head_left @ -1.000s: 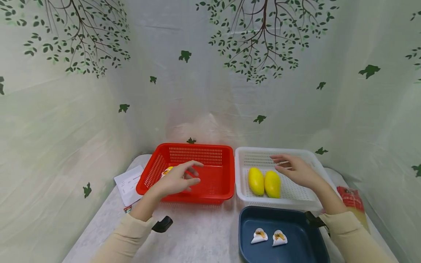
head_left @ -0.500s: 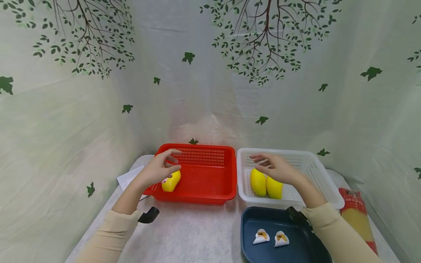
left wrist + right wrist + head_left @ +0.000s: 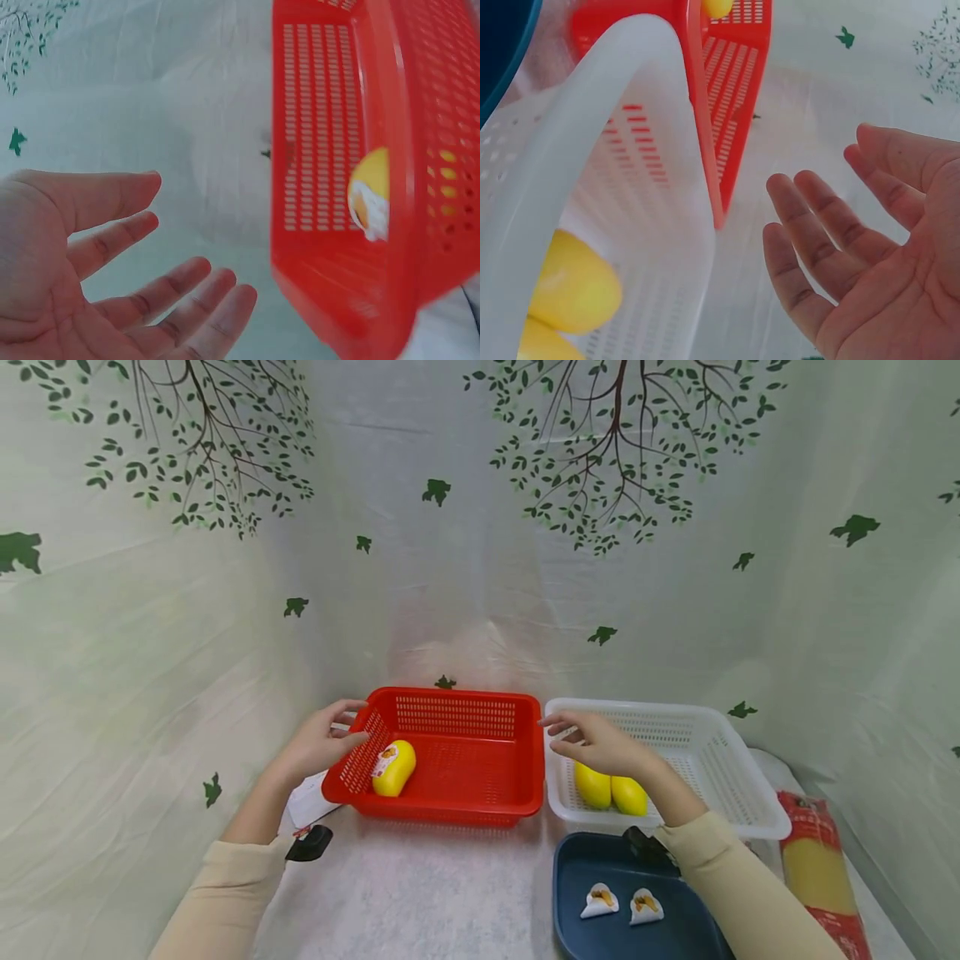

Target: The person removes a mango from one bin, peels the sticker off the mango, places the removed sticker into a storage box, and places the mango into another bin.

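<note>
In the head view my left hand [image 3: 318,745] is held at the left rim of the red basket [image 3: 468,814], fingers spread and relaxed; the left wrist view shows a gap between fingers and basket. One yellow mango [image 3: 394,768] with a white label lies at the left inside the red basket. My right hand [image 3: 600,743] hovers over the left part of the white basket [image 3: 738,768], its fingers loosely bent and holding nothing. Below it two yellow mangoes [image 3: 630,795] lie side by side in the white basket, partly hidden by the hand.
A dark blue tray [image 3: 573,935] in front of the white basket holds two small white-and-brown pieces [image 3: 601,900]. To the right lies a red-and-yellow packet [image 3: 817,864]. Paper [image 3: 307,800] lies left of the red basket. A leaf-patterned curtain [image 3: 480,568] surrounds the table.
Both hands have moved left: the left from over the red basket to its left rim, uncovering the mango, and the right across the white basket to its left side.
</note>
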Demonstrator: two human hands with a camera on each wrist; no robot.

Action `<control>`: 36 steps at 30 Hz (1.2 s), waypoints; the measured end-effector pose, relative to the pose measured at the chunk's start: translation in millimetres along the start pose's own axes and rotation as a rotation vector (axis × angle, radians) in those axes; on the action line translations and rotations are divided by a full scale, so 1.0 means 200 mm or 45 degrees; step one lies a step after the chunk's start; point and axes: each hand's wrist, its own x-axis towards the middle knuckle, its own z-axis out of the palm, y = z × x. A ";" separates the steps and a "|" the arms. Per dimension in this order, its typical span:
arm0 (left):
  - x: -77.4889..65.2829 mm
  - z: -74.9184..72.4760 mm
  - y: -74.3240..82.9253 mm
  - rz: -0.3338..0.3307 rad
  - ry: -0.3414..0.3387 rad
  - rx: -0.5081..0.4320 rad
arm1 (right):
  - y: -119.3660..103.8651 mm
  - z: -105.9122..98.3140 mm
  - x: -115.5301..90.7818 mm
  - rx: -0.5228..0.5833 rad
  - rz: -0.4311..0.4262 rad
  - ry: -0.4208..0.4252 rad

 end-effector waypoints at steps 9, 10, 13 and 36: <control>-0.14 0.01 -0.19 -0.081 0.000 -0.048 | -0.05 0.06 0.07 0.002 -0.017 -0.061; -0.16 0.01 -0.21 -0.100 -0.005 -0.059 | -0.05 0.07 0.08 -0.001 -0.016 -0.069; -0.22 0.04 -0.28 -0.135 -0.041 -0.162 | -0.08 0.09 0.10 -0.001 0.010 -0.088; -0.27 0.32 -0.59 -0.224 -0.033 -0.928 | -0.19 0.24 0.28 0.023 -0.006 -0.235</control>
